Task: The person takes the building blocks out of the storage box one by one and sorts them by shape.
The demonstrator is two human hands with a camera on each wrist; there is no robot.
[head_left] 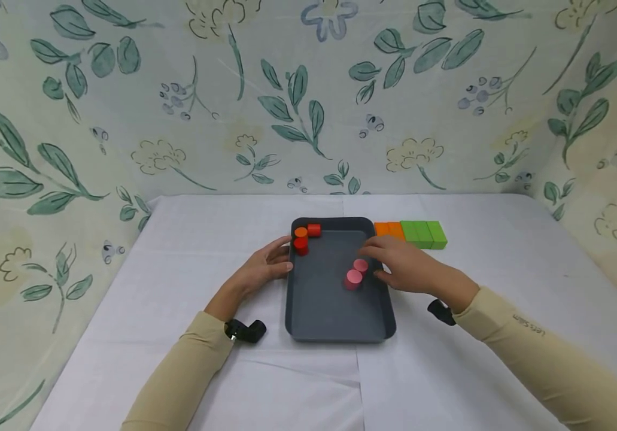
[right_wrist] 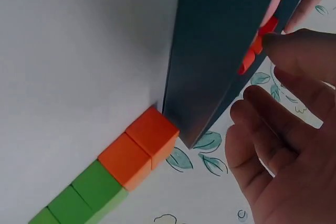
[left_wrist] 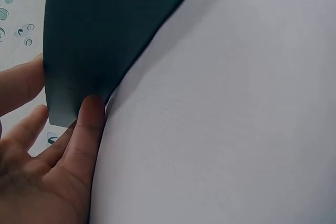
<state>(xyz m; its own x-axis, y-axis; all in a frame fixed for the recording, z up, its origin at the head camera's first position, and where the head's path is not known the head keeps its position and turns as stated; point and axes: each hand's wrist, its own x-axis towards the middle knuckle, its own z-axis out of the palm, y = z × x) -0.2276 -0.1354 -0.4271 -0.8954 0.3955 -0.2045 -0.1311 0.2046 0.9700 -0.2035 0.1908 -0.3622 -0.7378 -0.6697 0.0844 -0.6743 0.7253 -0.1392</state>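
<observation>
Tablecloth [head_left: 480, 365]; tray [head_left: 335, 314] perhaps against right hand [head_left: 407, 263].

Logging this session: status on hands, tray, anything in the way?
Left hand touching tray, left side. Right hand over right rim, holding nothing. Pink cylinders inside; orange blocks beside it.

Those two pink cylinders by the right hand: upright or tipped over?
Upright: in the head view, both pink cylinders show round tops facing up, their sides below, inside the tray.

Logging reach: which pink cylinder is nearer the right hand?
Rear pink cylinder: close by the right hand; the front pink cylinder sits farther from it.
</observation>
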